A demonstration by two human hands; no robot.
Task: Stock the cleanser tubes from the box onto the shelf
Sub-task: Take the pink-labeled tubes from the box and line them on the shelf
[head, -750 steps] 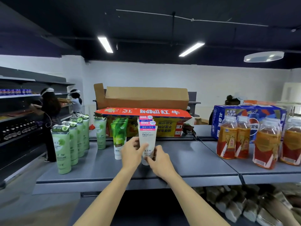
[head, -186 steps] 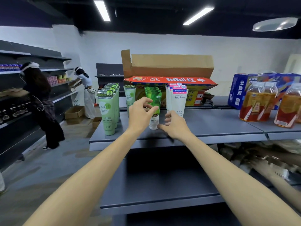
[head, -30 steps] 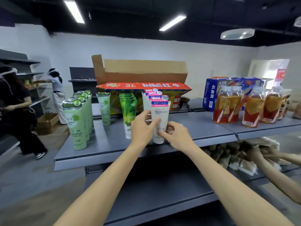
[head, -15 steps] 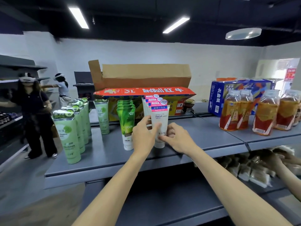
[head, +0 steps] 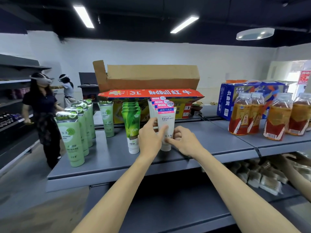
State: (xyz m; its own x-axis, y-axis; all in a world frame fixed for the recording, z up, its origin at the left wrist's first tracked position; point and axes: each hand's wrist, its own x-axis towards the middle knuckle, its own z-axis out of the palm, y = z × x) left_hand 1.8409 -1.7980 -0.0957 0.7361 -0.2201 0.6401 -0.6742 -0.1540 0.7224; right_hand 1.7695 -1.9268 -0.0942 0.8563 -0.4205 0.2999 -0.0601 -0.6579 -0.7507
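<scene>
A white tube [head: 165,122] with a pink band stands cap-down at the centre of the frame, near the front of the grey shelf [head: 107,163], at the head of a row of like tubes [head: 157,102] running back toward the box [head: 148,84]. Both hands grasp it — the left hand [head: 149,140] wraps its left side with the thumb across the front, and the right hand [head: 184,142] pinches its lower right side with curled fingers. Just left of it stands a row of green-leaf tubes [head: 133,126], and further left two rows of pale green tubes [head: 71,140]. The open box sits behind, upper centre, red with a raised brown flap. At right are tea bottles [head: 276,116] and a blue carton [head: 235,96]. At the left edge two people [head: 43,106] stand by dark shelving — another person's hand [head: 292,159] reaches in at lower right.
</scene>
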